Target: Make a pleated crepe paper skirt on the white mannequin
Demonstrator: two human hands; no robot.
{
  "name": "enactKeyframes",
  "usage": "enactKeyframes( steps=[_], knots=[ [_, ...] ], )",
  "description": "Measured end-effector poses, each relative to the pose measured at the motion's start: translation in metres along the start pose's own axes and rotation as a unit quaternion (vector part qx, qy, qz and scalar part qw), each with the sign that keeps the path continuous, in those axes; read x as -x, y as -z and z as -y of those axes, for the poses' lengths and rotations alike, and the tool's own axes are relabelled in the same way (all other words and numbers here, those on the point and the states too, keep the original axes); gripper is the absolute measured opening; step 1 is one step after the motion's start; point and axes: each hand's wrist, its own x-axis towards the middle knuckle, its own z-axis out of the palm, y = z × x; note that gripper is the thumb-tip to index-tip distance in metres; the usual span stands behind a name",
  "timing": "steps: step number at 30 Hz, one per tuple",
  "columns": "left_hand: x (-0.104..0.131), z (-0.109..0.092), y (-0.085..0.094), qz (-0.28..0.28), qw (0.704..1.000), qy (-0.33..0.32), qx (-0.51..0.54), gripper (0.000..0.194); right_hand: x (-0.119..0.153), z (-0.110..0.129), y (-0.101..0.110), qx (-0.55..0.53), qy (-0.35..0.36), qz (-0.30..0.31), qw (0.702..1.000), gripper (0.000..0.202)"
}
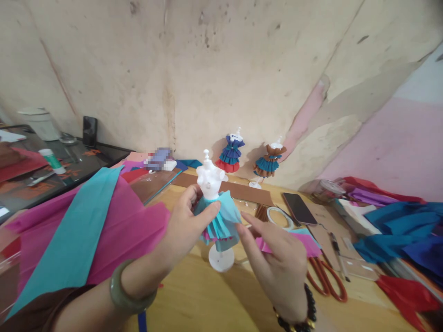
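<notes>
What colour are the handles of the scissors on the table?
Orange-red; the scissors' handles show best in the head view, beside the right hand.

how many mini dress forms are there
3: one at the left hand, two by the wall, in a blue-red dress and a brown-teal dress

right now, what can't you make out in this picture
All in the head view:
- Left hand: some fingertips, hidden behind the white dress form and turquoise skirt
- Scissors: blades, apparently covered by pink paper
- Item at the back: pixelated
- Blue strip: cut off by the bottom edge
</notes>
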Motion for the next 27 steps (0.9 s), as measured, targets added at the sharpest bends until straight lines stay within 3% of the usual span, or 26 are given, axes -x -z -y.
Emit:
enactKeyframes(
  steps=[4,8,11,17,23,27],
  knots=[
    [0.001,-0.003,0.002,0.095,0.995,0.009,-0.037,0.034,-0.011,-0.013,0.018,-0.086,-0.068,0.033,0.993,0.012],
    [0.003,-0.001,0.002,0.151,0.988,0.005,-0.031,0.034,-0.015,-0.028,0.024,-0.171,-0.153,0.167,0.959,0.020],
    [0.002,0.001,0.002,0.181,0.983,0.007,-0.025,0.035,-0.017,-0.033,0.023,-0.198,-0.168,0.224,0.939,0.026],
    [-0.001,0.003,0.006,0.230,0.972,0.020,-0.051,0.036,-0.020,-0.030,0.023,-0.270,-0.242,0.276,0.890,0.022],
    [-0.002,0.007,0.009,0.244,0.968,0.016,-0.063,0.037,-0.022,-0.028,0.023,-0.271,-0.272,0.290,0.877,0.022],
    [-0.003,0.009,0.010,0.250,0.966,0.006,-0.057,0.037,-0.022,-0.028,0.024,-0.308,-0.298,0.322,0.844,0.027]
  ],
)
